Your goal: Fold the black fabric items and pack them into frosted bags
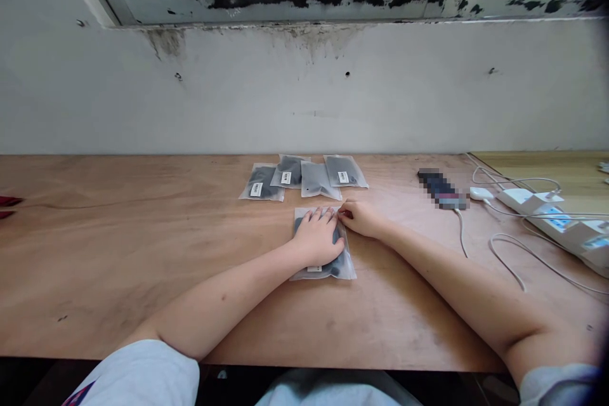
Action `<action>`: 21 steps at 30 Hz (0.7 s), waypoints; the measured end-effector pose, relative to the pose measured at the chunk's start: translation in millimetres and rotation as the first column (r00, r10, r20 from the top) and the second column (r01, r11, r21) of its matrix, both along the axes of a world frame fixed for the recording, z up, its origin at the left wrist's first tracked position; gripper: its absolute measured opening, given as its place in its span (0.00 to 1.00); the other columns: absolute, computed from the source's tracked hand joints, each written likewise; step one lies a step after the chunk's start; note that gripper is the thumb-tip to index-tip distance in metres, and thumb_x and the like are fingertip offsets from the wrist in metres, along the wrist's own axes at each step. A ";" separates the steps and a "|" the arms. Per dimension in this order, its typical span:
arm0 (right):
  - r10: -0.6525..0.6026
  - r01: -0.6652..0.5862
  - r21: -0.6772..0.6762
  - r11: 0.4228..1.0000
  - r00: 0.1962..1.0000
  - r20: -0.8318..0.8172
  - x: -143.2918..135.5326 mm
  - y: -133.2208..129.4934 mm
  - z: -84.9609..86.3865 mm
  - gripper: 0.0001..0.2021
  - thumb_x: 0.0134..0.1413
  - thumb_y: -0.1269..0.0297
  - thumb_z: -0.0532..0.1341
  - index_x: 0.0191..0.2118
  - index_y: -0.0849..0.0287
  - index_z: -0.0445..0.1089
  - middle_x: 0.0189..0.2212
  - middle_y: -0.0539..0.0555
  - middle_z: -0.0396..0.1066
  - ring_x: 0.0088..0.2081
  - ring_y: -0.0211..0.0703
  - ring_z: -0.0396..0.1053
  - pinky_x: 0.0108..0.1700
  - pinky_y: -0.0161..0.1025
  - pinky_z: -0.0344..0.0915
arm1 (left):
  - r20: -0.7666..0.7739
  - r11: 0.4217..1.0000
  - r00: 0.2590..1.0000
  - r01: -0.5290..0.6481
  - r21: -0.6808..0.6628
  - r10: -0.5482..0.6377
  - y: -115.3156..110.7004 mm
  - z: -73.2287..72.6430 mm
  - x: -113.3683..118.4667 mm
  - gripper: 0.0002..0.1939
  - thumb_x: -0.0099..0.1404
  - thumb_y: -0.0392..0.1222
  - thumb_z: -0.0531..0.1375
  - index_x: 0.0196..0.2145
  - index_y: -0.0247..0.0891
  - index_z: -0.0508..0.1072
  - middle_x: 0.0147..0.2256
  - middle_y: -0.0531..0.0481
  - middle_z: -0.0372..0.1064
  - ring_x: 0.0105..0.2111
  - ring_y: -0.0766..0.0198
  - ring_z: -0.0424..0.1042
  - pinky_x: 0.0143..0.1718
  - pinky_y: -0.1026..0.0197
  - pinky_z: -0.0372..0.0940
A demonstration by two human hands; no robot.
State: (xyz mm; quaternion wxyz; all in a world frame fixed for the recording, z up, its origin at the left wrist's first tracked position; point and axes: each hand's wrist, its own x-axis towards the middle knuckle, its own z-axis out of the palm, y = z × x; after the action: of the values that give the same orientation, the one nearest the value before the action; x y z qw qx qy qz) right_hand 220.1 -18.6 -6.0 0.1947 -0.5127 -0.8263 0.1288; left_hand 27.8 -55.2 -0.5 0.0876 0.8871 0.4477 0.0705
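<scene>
One pouch (340,261) lies under our flat, spread left hand (318,240); our right hand (360,218) pinches its corner; tugging might tear it.

The upper garment (337,390) is pale grey with short sleeves. The left sleeve (147,371) bears a dark-blue and red marking (80,395); the right sleeve (554,386) is plain where visible. Forearms (238,288) are bare.
</scene>
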 end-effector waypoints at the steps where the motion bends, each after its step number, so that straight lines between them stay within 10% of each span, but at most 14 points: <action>1: 0.015 -0.015 -0.001 1.000 1.000 -0.001 0.7 1.4 0.8 0.09 0.59 0.65 0.59 0.37 0.59 0.77 0.37 0.58 0.77 0.40 0.46 0.72 0.42 0.36 0.63 | -0.016 1.000 1.000 -0.004 -0.002 0.004 -0.5 0.8 0.4 0.36 0.68 0.56 0.50 0.68 0.34 0.58 0.70 0.38 0.48 0.70 0.40 0.46 0.68 0.37 0.42; 9: 0.106 -0.129 -0.231 0.965 0.988 -0.109 6.2 0.5 14.7 0.09 0.51 0.63 0.62 0.25 0.60 0.74 0.22 0.49 0.72 0.24 0.37 0.63 0.27 0.35 0.55 | -0.077 1.000 0.997 -0.017 0.004 0.017 -1.9 1.7 0.2 0.36 0.69 0.55 0.47 0.69 0.34 0.55 0.70 0.40 0.47 0.70 0.44 0.45 0.69 0.41 0.41; 21: 0.448 -0.486 -0.504 0.714 0.870 -0.205 21.6 -4.1 28.9 0.13 0.53 0.58 0.65 0.37 0.61 0.81 0.30 0.52 0.76 0.30 0.38 0.69 0.33 0.34 0.62 | -0.074 0.999 0.997 -0.034 0.004 0.034 -3.6 3.2 0.8 0.31 0.71 0.48 0.45 0.68 0.34 0.58 0.70 0.42 0.49 0.70 0.45 0.47 0.69 0.40 0.42</action>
State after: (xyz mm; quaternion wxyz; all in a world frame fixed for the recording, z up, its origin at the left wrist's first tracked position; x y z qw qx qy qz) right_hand 241.7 -22.6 22.9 0.0311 -0.3160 -0.8509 0.4185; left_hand 28.6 -58.7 2.7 0.0683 0.8814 0.4657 0.0395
